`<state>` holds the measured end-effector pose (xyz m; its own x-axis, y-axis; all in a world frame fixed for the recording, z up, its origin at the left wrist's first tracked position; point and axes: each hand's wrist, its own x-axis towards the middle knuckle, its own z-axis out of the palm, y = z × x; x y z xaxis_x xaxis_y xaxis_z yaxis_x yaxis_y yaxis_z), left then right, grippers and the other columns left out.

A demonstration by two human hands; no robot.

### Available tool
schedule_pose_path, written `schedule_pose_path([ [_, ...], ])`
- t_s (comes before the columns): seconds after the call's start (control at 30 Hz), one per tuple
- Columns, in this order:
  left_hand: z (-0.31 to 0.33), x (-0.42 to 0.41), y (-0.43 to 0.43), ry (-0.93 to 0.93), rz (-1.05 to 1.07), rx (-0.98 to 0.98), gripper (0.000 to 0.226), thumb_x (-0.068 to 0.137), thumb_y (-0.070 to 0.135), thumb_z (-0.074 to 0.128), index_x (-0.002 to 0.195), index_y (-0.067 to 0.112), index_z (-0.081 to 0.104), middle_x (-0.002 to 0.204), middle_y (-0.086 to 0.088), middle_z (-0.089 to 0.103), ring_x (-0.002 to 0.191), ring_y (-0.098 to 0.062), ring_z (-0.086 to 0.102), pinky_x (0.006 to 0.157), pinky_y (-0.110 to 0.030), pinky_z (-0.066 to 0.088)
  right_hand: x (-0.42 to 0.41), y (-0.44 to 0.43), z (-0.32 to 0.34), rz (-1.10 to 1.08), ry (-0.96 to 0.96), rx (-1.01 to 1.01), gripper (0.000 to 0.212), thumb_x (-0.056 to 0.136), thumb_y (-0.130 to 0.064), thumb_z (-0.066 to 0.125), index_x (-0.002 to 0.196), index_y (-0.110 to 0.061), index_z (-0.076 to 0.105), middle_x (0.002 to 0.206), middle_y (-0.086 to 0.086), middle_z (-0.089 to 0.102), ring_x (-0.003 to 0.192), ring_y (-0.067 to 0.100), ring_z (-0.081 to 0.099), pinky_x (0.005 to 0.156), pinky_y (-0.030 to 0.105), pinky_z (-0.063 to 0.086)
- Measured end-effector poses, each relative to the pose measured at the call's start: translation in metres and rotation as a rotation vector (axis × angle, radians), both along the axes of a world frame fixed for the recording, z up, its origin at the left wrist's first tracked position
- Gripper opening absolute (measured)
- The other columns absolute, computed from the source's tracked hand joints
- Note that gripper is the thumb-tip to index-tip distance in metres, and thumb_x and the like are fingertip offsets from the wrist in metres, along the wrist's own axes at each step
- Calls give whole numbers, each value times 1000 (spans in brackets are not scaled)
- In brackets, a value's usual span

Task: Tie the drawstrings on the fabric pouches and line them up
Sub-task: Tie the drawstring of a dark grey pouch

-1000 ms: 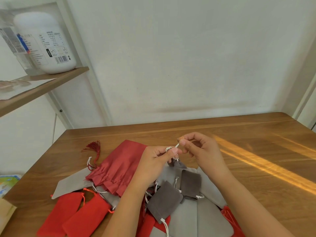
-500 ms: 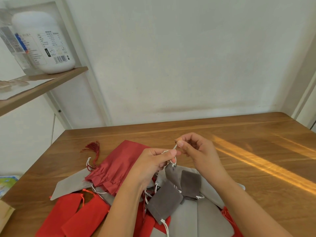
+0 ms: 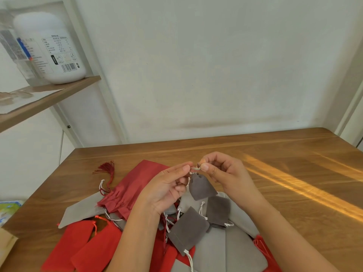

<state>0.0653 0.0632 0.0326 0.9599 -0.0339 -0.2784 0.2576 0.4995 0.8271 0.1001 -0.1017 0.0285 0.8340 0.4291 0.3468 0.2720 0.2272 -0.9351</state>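
Now, with my left hand (image 3: 167, 191) and right hand (image 3: 225, 173) both pinching the white drawstring (image 3: 195, 169) at centre frame, grey pouch (image 3: 201, 187) hanging just below, I'd pull evenly so the knot snugs down.

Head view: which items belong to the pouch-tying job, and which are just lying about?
Job: left hand and right hand, both pinching the drawstring of the held pouch; dark grey pouches; red pouches; light grey pouches.
Lying about: bottle on the shelf; printed paper, far left.
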Motion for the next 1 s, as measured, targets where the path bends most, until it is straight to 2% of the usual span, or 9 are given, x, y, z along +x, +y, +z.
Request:
schedule_pose_path([
  [0.1,0,0,1,-11,12,-29,15,68,4,65,67,13,77,64,0,66,47,-2,47,41,-11,34,4,-5,1,41,4,31,16,80,-18,63,85,-3,63,59,-11,55,50,2,38,51,11,33],
  [0.23,2,0,2,-114,4,48,18,69,-5,70,66,13,73,70,-4,69,52,-5,54,47,-13,42,5,-7,2,92,-3,36,16,85,-17,63,88,-1,62,65,-10,62,52,2,39,53,11,35],
  [0.4,3,-3,5,-345,89,380,19,70,2,71,78,11,56,76,-6,70,69,-14,66,68,-22,53,9,-14,2,62,11,-113,11,80,-22,65,83,-11,68,68,-7,63,61,5,50,60,14,41],
  [0.53,-1,-1,1,-393,142,596,29,80,-6,69,74,12,47,79,-7,70,70,-17,64,68,-27,52,12,-19,3,-40,-11,-155,14,92,-9,59,88,-14,71,86,-11,71,71,-2,57,67,11,43],
  [0.63,-5,-1,-6,-463,145,730,34,81,-8,67,69,12,42,76,-7,65,67,-14,61,66,-31,49,14,-18,2,-96,-57,-206,20,96,-11,53,93,-18,72,96,-13,73,89,-4,62,77,10,45],
  [0.7,-8,-2,-9,-504,164,810,37,81,-8,65,65,16,42,74,-11,60,67,-12,57,65,-31,46,15,-15,-4,-96,-69,-274,20,96,-15,55,93,-24,73,97,-10,73,95,1,63,83,13,45],
  [0.83,-12,-2,-10,-564,226,949,35,80,-5,65,65,23,49,75,-6,62,71,-17,61,65,-31,49,13,-6,-11,-60,-3,-360,12,92,-18,63,95,-20,74,85,4,72,75,13,62,69,26,48],
  [0.9,-11,-2,-9,-575,251,992,32,80,-3,67,70,26,58,78,0,67,75,-15,66,66,-28,54,11,-3,-12,-64,33,-345,10,89,-14,66,96,-16,73,89,5,74,83,23,68,77,36,54],
  [1.0,-11,-3,-10,-584,277,1053,31,81,3,71,83,34,68,85,12,69,81,-7,68,70,-20,54,9,-2,-12,-79,12,-323,10,87,-9,68,92,-16,71,87,5,74,85,24,69,83,40,54],
])
